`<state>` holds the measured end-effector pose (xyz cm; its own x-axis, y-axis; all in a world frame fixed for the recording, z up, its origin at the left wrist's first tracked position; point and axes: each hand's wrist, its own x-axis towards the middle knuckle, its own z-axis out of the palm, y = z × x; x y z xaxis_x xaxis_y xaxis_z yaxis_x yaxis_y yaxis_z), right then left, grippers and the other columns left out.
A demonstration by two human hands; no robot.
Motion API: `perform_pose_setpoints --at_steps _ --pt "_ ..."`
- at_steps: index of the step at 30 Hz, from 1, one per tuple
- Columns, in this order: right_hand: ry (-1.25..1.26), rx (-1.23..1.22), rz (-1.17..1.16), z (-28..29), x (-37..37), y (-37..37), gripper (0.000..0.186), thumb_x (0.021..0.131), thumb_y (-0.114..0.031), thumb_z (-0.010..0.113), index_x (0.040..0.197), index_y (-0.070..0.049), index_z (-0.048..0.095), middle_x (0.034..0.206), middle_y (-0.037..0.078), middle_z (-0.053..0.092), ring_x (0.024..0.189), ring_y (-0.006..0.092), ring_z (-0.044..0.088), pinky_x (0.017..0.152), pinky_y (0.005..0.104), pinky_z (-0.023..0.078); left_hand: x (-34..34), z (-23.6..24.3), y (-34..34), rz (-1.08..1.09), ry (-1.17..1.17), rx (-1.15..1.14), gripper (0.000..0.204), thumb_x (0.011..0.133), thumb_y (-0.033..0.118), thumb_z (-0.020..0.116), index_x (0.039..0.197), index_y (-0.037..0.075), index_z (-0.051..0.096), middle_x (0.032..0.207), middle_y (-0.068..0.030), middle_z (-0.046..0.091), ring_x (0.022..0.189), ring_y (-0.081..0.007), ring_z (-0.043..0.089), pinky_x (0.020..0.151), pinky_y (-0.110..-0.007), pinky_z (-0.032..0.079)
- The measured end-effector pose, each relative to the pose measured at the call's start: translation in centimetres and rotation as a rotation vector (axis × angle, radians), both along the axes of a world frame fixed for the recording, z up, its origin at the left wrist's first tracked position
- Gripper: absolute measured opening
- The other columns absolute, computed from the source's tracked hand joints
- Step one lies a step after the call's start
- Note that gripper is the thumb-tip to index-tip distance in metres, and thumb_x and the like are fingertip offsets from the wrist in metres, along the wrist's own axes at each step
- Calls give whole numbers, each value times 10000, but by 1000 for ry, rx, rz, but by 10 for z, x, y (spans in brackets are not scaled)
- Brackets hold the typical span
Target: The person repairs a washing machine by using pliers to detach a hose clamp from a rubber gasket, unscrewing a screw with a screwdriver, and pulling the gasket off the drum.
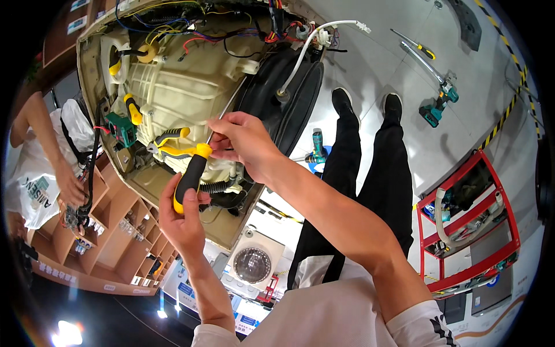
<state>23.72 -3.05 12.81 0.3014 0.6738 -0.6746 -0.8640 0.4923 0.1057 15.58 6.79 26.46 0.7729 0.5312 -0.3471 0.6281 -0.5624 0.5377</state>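
A screwdriver [192,176] with a black and yellow handle slants up to the right, its long shaft reaching toward a black rubber door gasket [266,87]. My left hand [184,211] is closed around the lower part of the handle. Higher up, my right hand [243,141] pinches the shaft just above the yellow collar. Beneath the tool lies the cream plastic tub [179,75] of an opened washing machine. Pliers [169,141] with black and yellow grips rest on the tub beside my hands. The shaft's tip is hard to make out against the gasket.
Another black and yellow screwdriver [133,109] and a teal power tool [121,130] lie on the machine. At the left, another person's hand [70,185] is near dark cables. A cordless drill [442,101] lies on the floor. A red-framed cart [514,222] stands at the right.
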Motion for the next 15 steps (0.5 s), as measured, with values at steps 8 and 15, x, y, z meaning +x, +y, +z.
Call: perform_pose_setpoints --at_steps 8,15 --pt "-60 14 1 -3 -8 2 190 924 -261 645 929 -77 595 886 25 650 776 84 597 732 257 533 -5 -8 -2 7 -158 -166 415 951 108 556 1320 -39 437 1006 -134 623 712 -159 639 691 -249 531" --pt "-13 99 -36 -6 -6 0 196 921 -253 655 918 -70 584 877 21 646 798 81 594 708 262 537 2 -3 5 16 39 -1 272 966 90 529 1194 -51 572 1086 -147 605 659 -139 628 652 -264 544"
